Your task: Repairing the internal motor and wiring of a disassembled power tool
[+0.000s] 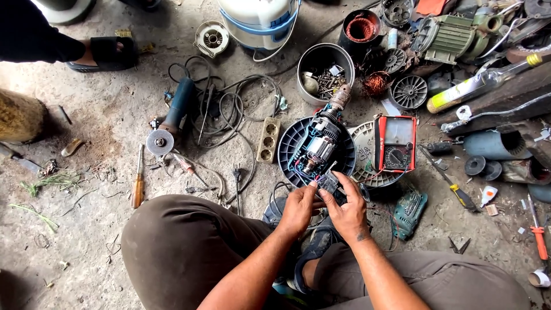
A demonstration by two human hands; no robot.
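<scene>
We have both hands closed around a small dark switch block [329, 185] at the near rim of the round black fan cover [287, 150], our left hand [297, 208] pinching it from the side and our right hand [347, 211] curled over it with fingertips on top. The stripped motor [319, 146] lies in that cover, thin wires running from it to the block. We judge that a hard tug could snap those wires or drag the motor off the cover toward the multimeter [396, 143] just beside it.
</scene>
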